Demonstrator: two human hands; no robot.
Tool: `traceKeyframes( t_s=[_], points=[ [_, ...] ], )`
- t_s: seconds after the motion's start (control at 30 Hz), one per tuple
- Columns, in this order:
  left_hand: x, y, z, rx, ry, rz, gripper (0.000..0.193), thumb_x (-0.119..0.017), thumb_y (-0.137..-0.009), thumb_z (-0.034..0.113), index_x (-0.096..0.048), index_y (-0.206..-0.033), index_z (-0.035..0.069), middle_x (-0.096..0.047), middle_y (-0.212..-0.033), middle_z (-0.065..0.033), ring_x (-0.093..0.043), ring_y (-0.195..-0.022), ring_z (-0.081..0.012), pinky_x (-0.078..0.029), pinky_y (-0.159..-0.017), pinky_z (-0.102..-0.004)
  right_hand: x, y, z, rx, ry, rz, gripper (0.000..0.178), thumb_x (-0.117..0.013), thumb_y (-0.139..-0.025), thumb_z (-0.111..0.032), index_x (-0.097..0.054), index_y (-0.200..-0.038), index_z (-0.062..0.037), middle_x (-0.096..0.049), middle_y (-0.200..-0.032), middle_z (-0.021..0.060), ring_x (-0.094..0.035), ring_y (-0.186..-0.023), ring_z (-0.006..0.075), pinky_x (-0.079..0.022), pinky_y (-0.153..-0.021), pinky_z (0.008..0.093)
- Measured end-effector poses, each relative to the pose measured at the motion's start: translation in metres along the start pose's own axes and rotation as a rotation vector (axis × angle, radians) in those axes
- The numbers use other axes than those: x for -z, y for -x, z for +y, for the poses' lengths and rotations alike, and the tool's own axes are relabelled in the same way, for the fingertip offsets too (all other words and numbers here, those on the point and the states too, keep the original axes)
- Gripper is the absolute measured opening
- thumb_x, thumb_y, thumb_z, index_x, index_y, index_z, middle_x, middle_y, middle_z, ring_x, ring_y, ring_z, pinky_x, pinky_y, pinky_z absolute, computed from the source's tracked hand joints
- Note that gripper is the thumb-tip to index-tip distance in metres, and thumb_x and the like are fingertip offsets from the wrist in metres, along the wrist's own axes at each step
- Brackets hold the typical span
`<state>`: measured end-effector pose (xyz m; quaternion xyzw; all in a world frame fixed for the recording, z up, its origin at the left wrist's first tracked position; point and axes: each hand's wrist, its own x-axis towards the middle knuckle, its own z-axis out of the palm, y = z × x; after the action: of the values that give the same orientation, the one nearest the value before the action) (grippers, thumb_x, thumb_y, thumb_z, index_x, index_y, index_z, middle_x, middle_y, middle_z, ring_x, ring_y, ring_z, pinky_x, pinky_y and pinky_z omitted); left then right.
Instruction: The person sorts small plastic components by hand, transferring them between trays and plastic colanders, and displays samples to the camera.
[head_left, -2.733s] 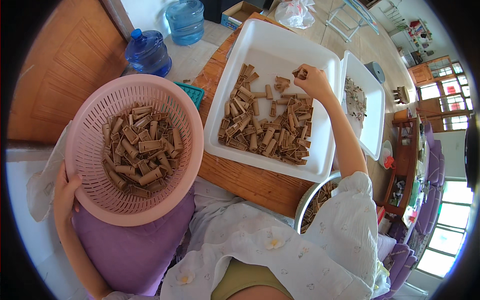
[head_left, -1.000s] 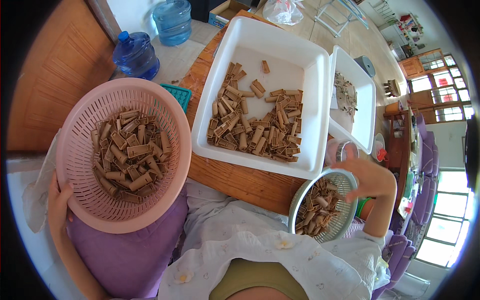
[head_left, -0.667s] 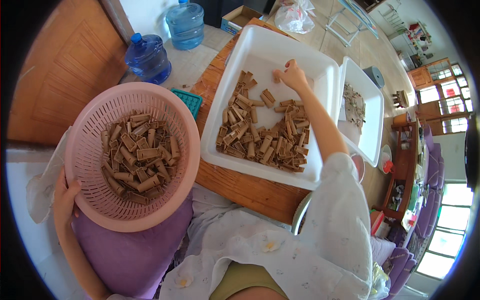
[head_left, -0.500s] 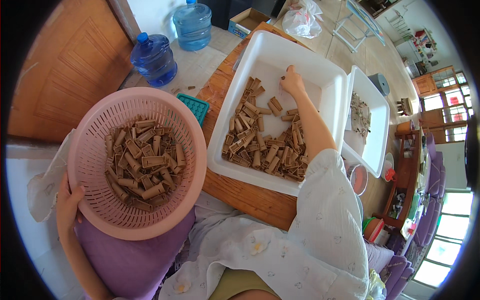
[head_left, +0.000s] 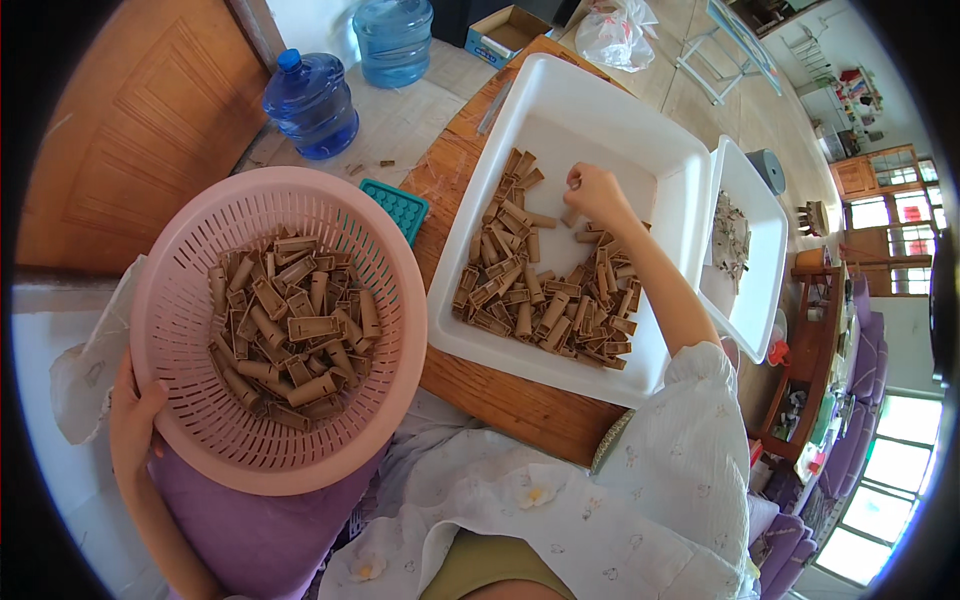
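My left hand (head_left: 135, 415) is closed on the left rim of a pink slotted plastic basket (head_left: 400, 330) resting over my lap, with the thumb on the outside of the rim. Inside the basket lies a heap of brown half-round plastic pieces (head_left: 314, 328). My right hand (head_left: 600, 197) reaches into the upper part of a deep white tray (head_left: 672, 150), fingers pinched together. A brown piece (head_left: 570, 216) shows just below the fingertips and seems to be in their grip. More brown plastic pieces (head_left: 548, 312) are scattered in the tray's left and near parts.
The tray stands on a wooden table (head_left: 500, 400). To its right is another white tray (head_left: 768, 235) with greyish scraps. A green textured tray (head_left: 393, 208) lies between basket and table. Blue water jugs (head_left: 312, 108) stand on the floor by a wooden door (head_left: 130, 130).
My right hand has moved down and closer within the tray, onto a brown piece that lay loose there. My left hand still holds the basket. The whole view has shifted slightly.
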<state>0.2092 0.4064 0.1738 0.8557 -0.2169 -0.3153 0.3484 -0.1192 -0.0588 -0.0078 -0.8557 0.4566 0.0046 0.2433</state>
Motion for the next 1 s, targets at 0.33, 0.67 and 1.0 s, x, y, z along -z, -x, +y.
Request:
traceKeyframes(
  t_s=[0.33,0.67,1.0],
  points=[
    [-0.004,0.003,0.008,0.014,0.005,-0.002,0.061,-0.053,-0.072,0.023,-0.034,-0.127,0.002,-0.056,-0.089,-0.0072,-0.048,-0.045,-0.0076,-0.029,-0.026,-0.0186,-0.032,-0.029,-0.040,-0.105,0.112,0.126,0.054,-0.072,-0.065,-0.033,-0.050,-0.100,0.0022,-0.059,-0.092,0.0222,-0.057,-0.089,0.0349,-0.046,-0.079,0.0406],
    [-0.004,0.004,0.008,-0.010,0.020,0.003,0.061,-0.055,-0.072,0.025,-0.035,-0.125,0.002,-0.055,-0.088,-0.0066,-0.048,-0.045,-0.0074,-0.030,-0.026,-0.0182,-0.009,-0.057,-0.023,-0.051,-0.134,0.179,0.044,-0.061,-0.068,-0.033,-0.052,-0.096,0.0001,-0.061,-0.084,0.0209,-0.059,-0.086,0.0300,-0.046,-0.076,0.0358],
    [-0.005,0.003,0.011,-0.006,0.008,-0.017,0.060,-0.055,-0.071,0.026,-0.037,-0.123,0.002,-0.055,-0.086,-0.0060,-0.048,-0.045,-0.0078,-0.030,-0.026,-0.0187,-0.053,-0.065,-0.050,-0.206,-0.150,0.160,0.054,-0.063,-0.068,-0.027,-0.045,-0.112,-0.0015,-0.046,-0.107,0.0282,-0.052,-0.095,0.0389,-0.045,-0.080,0.0404]
  ],
)
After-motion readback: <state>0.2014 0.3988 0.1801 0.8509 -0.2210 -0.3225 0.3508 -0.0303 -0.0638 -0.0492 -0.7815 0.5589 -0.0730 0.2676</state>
